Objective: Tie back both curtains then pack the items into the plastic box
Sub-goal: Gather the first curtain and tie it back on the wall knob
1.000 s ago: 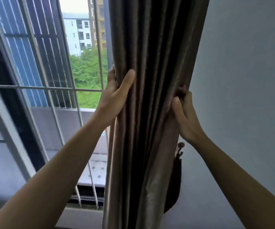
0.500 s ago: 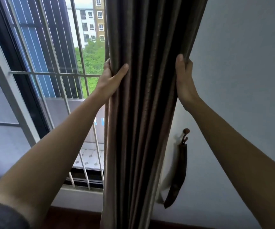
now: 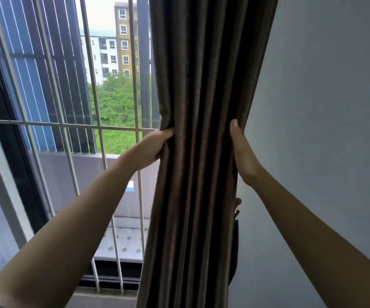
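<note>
The gathered curtain [image 3: 197, 152] is gripped at 9 o'clock by the left hand [image 3: 152, 150] and pressed at 3 o'clock by the flat right hand [image 3: 244, 156].

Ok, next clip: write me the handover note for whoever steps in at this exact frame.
Left hand: grips the window-side edge of the gathered curtain.
Right hand: flat against the wall-side edge, fingers hidden behind the fabric.
Tieback: hangs from its wall hook beside the curtain, not yet around it.
Done: this curtain bunched.
Left: wrap and hook the tieback, then the other curtain, then packing; plastic box and items are out of view.
</note>
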Demonstrator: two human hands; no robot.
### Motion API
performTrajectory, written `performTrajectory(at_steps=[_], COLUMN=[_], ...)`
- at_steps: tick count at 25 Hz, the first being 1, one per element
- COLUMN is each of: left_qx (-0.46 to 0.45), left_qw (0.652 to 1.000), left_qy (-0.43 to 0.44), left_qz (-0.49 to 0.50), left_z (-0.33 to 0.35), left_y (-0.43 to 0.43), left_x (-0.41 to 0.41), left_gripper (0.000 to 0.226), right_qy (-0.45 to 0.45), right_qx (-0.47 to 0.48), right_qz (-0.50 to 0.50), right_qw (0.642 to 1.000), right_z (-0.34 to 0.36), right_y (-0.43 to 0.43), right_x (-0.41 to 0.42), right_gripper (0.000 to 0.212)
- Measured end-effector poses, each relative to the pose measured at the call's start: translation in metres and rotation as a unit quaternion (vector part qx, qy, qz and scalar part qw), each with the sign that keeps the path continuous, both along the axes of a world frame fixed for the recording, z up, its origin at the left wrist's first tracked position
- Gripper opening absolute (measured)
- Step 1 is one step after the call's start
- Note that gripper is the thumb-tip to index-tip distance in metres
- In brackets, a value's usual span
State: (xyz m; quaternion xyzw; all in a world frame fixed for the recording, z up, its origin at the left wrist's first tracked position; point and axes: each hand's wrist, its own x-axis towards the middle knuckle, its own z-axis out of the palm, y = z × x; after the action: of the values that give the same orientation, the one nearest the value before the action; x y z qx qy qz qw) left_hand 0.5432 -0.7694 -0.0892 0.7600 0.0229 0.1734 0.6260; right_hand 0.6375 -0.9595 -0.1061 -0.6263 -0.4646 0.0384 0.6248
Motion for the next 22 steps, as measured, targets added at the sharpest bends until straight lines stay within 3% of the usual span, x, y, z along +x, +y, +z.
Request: performTrajectory(at_steps=[4,9,12,14,16,18,21,22], left_qx=[0.03,0.009,-0.008,0.015,-0.003,-0.028,0.002,0.02], left_qw=[0.996,0.994,0.996,0.998,0.998,0.997,0.995,0.995], left_qy=[0.006,-0.008,-0.019,-0.039,-0.058,-0.077,-0.097,-0.1], left_qz=[-0.079,-0.113,-0.085,-0.047,-0.025,-0.015,-0.004,-0.008], left_z=[0.009,0.005,0.004,0.0,-0.005,-0.009,-0.01,-0.01], left_y=[-0.042,-0.053,-0.052,-0.051,-0.05,-0.046,-0.039,-0.036], left_x=[-0.002,0.004,0.003,0.003,-0.001,-0.006,-0.013,-0.015], left_gripper=[0.023,0.027,0.027,0.024,0.022,0.021,0.02,0.02], right_qy=[0.004,-0.014,-0.029,-0.054,-0.092,-0.195,-0.43,-0.469], right_qx=[0.067,0.055,0.049,0.032,0.047,0.099,0.136,0.123], right_qz=[0.005,-0.017,-0.037,-0.109,-0.166,-0.241,-0.37,-0.369], right_qw=[0.998,0.998,0.998,0.992,0.981,0.946,0.812,0.793], right_z=[0.0,0.013,0.013,0.005,-0.005,-0.017,-0.035,-0.041], right_y=[-0.019,-0.041,-0.049,-0.053,-0.052,-0.051,-0.045,-0.04], right_x=[-0.013,-0.035,-0.03,-0.025,-0.026,-0.031,-0.036,-0.038], right_gripper=[0.068,0.044,0.052,0.065,0.05,0.051,0.048,0.039])
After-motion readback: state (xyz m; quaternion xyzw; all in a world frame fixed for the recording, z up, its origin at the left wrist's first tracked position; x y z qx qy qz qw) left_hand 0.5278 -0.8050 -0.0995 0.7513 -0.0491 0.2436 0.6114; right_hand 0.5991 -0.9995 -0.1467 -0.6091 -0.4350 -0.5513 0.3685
